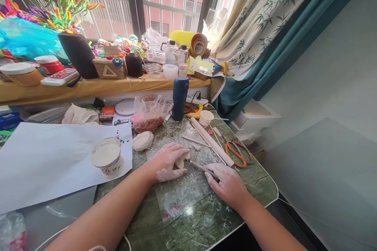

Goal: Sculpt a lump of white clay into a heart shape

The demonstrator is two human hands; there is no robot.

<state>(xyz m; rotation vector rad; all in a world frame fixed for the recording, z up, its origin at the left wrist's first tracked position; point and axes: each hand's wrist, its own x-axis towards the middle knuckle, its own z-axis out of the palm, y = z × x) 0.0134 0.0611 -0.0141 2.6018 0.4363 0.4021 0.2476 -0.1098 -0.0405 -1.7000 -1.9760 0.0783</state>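
Note:
My left hand [169, 161], dusted with white powder, holds down a small flat piece of pale clay [182, 160] between thumb and fingers; part of the piece is hidden under them. In my right hand [226, 182] is a thin grey modelling tool [198, 166], gripped like a pen, its tip at the clay's right edge. Under both lies a powdery clear plastic sheet [179, 200] on the green table [212, 225]. A rounded lump of pale clay [143, 141] sits beyond my left wrist. Scraps of clay [195, 146] lie just past the fingers.
Right of the sheet lie a pale rolling pin [212, 141], thin sticks and orange-handled scissors [237, 153]. Farther back stand a paper cup [206, 117], a dark blue bottle [180, 100] and a plastic bag of reddish material [149, 119]. Stacked cups [107, 157] rest on white paper [59, 157].

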